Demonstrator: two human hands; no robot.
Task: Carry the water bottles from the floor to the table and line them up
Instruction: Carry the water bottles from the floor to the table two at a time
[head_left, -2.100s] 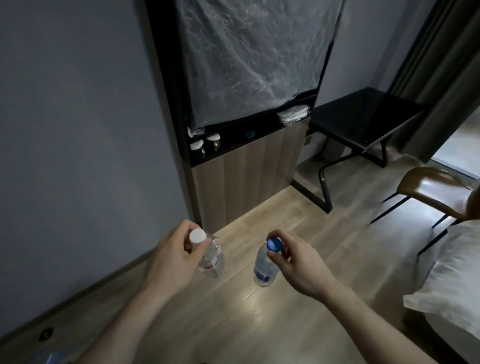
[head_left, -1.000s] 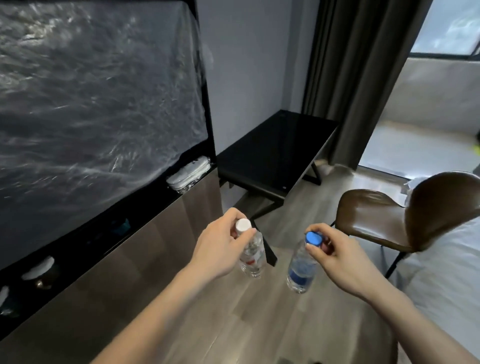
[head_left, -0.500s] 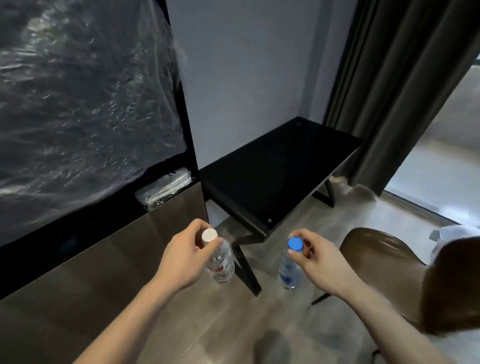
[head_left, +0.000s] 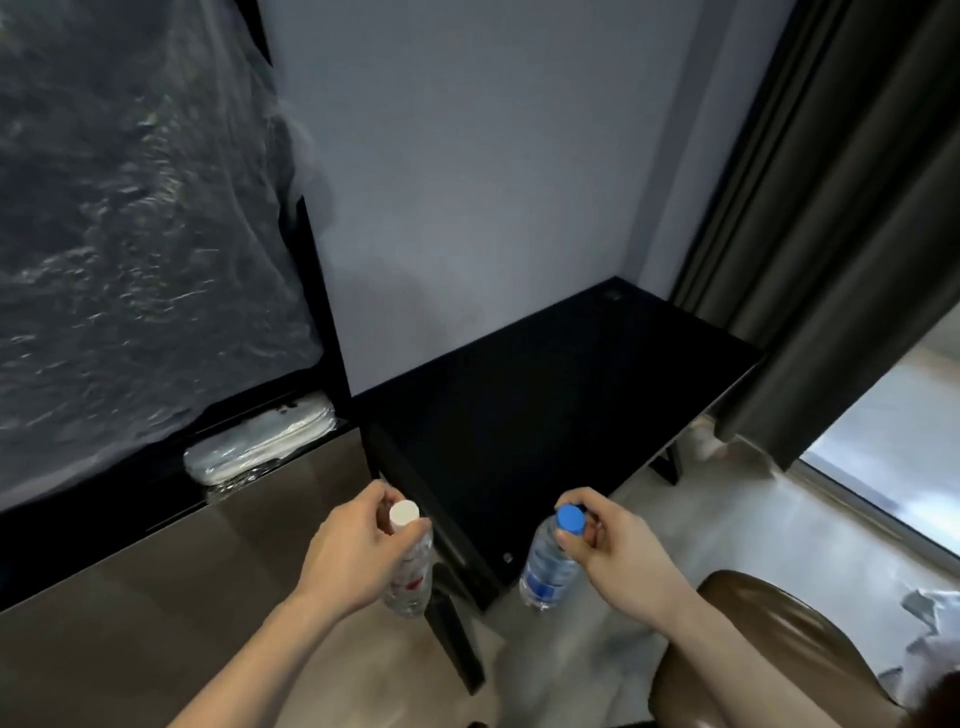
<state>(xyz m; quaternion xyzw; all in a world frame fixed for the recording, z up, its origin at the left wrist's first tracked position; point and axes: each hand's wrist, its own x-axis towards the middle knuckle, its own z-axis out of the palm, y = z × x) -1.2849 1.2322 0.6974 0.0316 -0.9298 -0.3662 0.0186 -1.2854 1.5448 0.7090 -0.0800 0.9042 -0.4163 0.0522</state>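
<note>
My left hand (head_left: 349, 557) grips a clear water bottle with a white cap and red label (head_left: 410, 577) by its neck. A second clear bottle, with a blue cap and blue label (head_left: 546, 569), hangs by its neck from my right hand (head_left: 618, 553). Both bottles hang upright in the air just before the near corner of the black table (head_left: 561, 405). The table stands against the grey wall in the corner. I see nothing standing on its dark top.
A wood-fronted cabinet (head_left: 156, 587) with a plastic-covered panel (head_left: 130, 234) flanks the table on the left; a wrapped white bundle (head_left: 260, 447) lies on its shelf. A brown chair (head_left: 769, 654) sits at lower right. Dark curtains (head_left: 841, 218) hang beside the table's right end.
I have walked from the open floor up to the table, turning right. Both hands keep the same hold on the bottles, which now hang at the table's near corner.
</note>
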